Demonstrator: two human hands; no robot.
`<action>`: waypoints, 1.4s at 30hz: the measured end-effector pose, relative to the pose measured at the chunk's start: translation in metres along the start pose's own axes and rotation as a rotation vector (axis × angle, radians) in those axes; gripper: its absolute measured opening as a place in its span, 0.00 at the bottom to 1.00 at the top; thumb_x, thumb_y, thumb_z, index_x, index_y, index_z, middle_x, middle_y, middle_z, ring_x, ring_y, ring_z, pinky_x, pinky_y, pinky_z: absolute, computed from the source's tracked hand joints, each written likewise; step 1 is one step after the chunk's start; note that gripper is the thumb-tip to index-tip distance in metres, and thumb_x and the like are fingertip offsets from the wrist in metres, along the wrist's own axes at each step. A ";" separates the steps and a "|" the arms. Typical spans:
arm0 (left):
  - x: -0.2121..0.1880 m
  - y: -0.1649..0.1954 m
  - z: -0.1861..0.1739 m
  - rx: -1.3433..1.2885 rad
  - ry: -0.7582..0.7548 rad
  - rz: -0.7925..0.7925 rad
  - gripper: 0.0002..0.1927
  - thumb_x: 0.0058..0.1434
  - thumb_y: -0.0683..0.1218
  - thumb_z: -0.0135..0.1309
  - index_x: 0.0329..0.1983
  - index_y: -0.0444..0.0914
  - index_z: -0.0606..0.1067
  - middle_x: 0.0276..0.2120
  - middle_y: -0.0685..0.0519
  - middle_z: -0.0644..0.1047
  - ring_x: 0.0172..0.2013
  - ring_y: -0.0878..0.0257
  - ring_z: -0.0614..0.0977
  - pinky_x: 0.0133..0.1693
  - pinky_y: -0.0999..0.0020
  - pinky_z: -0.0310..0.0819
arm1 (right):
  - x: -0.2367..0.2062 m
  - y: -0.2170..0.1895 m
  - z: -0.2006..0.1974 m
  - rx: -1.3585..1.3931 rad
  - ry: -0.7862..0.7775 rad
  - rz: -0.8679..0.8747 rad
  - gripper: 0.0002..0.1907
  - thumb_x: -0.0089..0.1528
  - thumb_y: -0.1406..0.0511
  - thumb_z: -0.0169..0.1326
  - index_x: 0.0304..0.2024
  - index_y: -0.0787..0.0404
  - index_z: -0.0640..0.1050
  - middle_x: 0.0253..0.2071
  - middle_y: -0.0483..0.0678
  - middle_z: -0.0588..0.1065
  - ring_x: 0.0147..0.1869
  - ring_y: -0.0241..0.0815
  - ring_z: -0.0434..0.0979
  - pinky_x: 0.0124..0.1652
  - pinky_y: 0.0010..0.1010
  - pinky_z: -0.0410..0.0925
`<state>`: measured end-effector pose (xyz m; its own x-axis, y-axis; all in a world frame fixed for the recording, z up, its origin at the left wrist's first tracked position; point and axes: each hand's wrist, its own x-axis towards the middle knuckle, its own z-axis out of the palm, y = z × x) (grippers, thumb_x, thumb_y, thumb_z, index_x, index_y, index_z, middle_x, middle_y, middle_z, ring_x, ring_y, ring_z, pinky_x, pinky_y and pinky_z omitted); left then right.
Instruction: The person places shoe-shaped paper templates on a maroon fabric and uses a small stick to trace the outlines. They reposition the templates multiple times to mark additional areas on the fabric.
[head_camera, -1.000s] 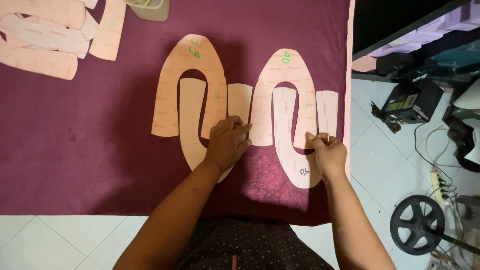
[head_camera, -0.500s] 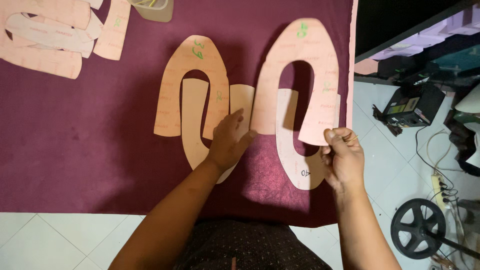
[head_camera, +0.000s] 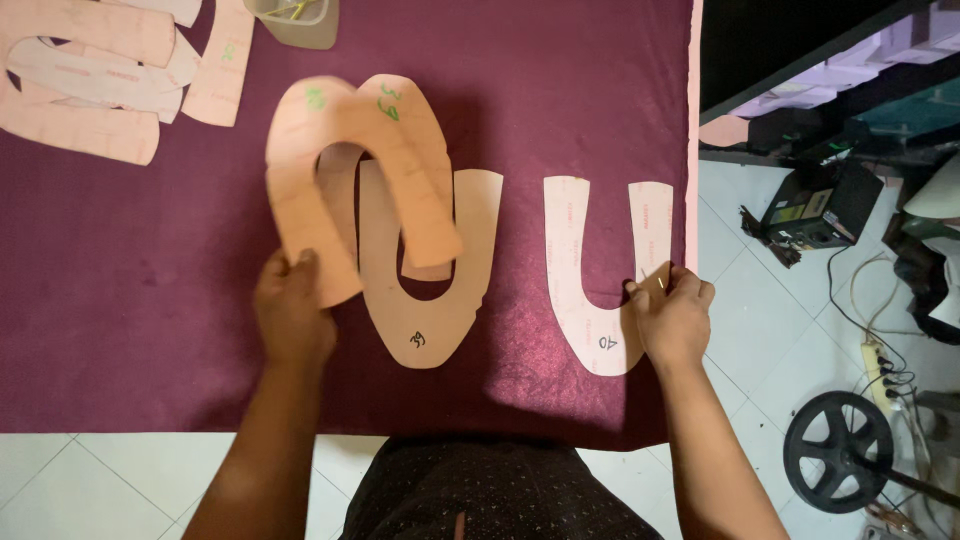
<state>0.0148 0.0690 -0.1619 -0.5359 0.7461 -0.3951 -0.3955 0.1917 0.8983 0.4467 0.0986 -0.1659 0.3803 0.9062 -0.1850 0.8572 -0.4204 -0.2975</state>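
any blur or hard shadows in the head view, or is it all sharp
Head view: the arched pattern piece lifted by the left hand is slightly soft; the U-shaped piece under the right hand is sharp; a shadow darkens the maroon cloth below the hands.

Even, moderately bright light fell from above on the maroon cloth (head_camera: 120, 300), which showed no glare and kept its matte nap. Soft shadows lay under the lifted arch-shaped cutout (head_camera: 300, 190) and darkened the cloth just below the right hand (head_camera: 672, 318), where a broad shadow spread toward the lower edge. The left hand (head_camera: 292, 318) and its arm were slightly soft with motion, as was the raised cutout, while the flat U-shaped pieces (head_camera: 600, 260) stayed sharp. The white floor tiles (head_camera: 770, 330) at right were brighter, the upper right corner fell into near-black, and straight edges bowed mildly toward the frame's borders.
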 end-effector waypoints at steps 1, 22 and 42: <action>0.004 -0.001 -0.009 -0.033 0.003 0.018 0.15 0.70 0.41 0.49 0.57 0.29 0.72 0.46 0.47 0.79 0.42 0.63 0.82 0.49 0.67 0.78 | 0.002 0.000 0.002 0.004 -0.030 0.052 0.35 0.59 0.54 0.67 0.60 0.68 0.71 0.59 0.60 0.68 0.50 0.57 0.78 0.48 0.44 0.72; -0.035 -0.014 0.058 0.417 -0.290 -0.072 0.21 0.69 0.51 0.48 0.59 0.34 0.75 0.38 0.52 0.80 0.37 0.65 0.80 0.41 0.72 0.75 | 0.037 -0.022 -0.132 1.292 -0.098 -0.163 0.02 0.73 0.71 0.57 0.44 0.64 0.78 0.28 0.48 0.73 0.23 0.34 0.65 0.25 0.22 0.60; -0.046 -0.054 0.118 1.186 -0.723 0.540 0.47 0.49 0.57 0.65 0.69 0.34 0.63 0.71 0.39 0.55 0.73 0.43 0.47 0.68 0.38 0.31 | 0.098 -0.048 0.003 1.188 -0.349 0.082 0.09 0.65 0.74 0.59 0.46 0.61 0.75 0.33 0.44 0.76 0.25 0.31 0.65 0.22 0.22 0.57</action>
<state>0.1487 0.1000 -0.1694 0.2012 0.9731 -0.1124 0.7373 -0.0749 0.6714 0.4419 0.2069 -0.1725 0.1489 0.8913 -0.4282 -0.0793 -0.4208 -0.9037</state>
